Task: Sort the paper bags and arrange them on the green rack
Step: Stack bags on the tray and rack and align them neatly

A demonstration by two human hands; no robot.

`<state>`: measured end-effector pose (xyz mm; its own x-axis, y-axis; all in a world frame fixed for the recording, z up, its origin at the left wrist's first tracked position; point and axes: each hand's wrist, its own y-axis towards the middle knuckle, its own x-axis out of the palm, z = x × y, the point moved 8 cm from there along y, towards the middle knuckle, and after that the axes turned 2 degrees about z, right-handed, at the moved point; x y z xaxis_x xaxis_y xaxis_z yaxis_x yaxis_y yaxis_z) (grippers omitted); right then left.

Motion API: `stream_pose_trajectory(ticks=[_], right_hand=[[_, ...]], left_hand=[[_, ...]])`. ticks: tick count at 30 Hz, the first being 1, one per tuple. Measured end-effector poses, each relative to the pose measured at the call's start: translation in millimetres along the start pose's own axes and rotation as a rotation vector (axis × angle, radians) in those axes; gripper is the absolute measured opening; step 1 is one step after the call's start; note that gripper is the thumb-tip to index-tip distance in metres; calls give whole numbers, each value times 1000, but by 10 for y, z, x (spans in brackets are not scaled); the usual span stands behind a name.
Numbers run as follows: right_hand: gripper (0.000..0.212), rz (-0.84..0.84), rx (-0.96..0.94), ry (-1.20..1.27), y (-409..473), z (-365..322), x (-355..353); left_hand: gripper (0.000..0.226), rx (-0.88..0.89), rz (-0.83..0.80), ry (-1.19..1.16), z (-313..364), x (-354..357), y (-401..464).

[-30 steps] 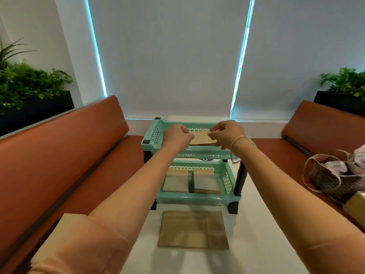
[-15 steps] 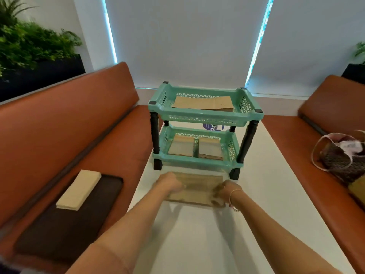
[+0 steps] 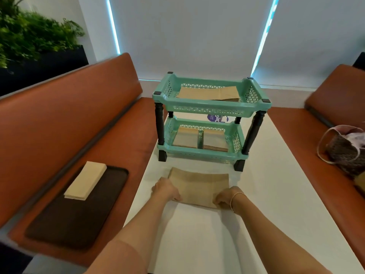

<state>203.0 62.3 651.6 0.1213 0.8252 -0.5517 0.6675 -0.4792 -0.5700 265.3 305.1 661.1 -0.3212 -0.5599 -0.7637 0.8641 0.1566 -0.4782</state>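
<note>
one green rack with two tiers is standing on the white table, held up by black posts. the top tier is carrying one flat pile of brown paper bags; how many bags are lying in it cannot be told. the bottom tier is carrying two smaller piles side by side, a left pile and a right pile, close together with a narrow gap between them. one more paper bag is lying on the table just in front of the rack, apart from its feet, its far edge curling slightly upward. two hands are working on it: the left hand is gripping the bag's near left corner with curled fingers, and the right hand, wearing one thin bracelet, is pinching the near right corner. on the orange bench to the left, one dark tray is bearing one pale stack of napkins or bags. one woven handbag is sitting on the right-hand bench.
</note>
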Motion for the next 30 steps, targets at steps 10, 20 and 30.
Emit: stream_pose_trajectory(ticks=[10, 20, 30], right_hand=[[38, 146, -404, 84, -229, -72, -172], [36, 177, -420, 281, -210, -138, -253], [48, 170, -605, 201, -449, -527, -593]], left_hand=[[63, 259, 44, -601, -38, -202, -63], [57, 357, -64, -800, 168, -204, -178], [54, 386, -40, -455, 191, -271, -152]])
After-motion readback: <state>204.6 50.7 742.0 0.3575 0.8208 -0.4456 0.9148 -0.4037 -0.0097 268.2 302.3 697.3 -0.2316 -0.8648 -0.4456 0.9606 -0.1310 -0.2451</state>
